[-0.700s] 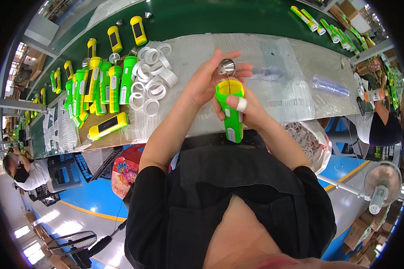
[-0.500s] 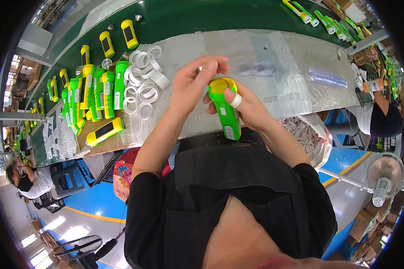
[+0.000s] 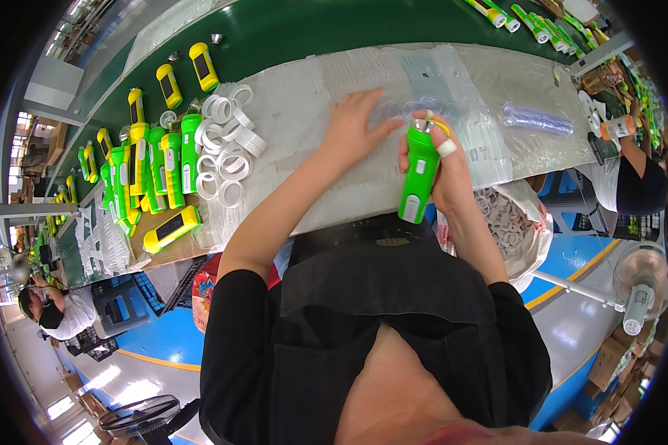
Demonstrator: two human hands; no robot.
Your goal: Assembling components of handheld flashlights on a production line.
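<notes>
My right hand [image 3: 453, 174] is wrapped round a green flashlight body [image 3: 421, 167], tilted slightly, its wide end away from me. A shiny reflector [image 3: 421, 126] shows at that end, with my thumb and fingers beside it. White tape covers a digit of this hand. To the left, my left hand [image 3: 355, 126] is open and holds nothing, its fingers spread over the plastic-covered table. Just beyond the hands lie clear round lenses [image 3: 393, 111], partly hidden. White rings [image 3: 231, 166] lie in a loose pile left of my left forearm.
Green and yellow flashlight bodies [image 3: 158, 163] crowd the table's left side. A clear wrapped roll [image 3: 536, 119] lies to the right. Below the table edge sits a bag of small white parts [image 3: 508, 230]. A fan [image 3: 638, 289] stands at right; co-workers sit at both sides.
The flashlight body has moved right in my right hand, and a reflector now shows at its mouth, which was open before. My left hand has come away from it and spread its fingers.
</notes>
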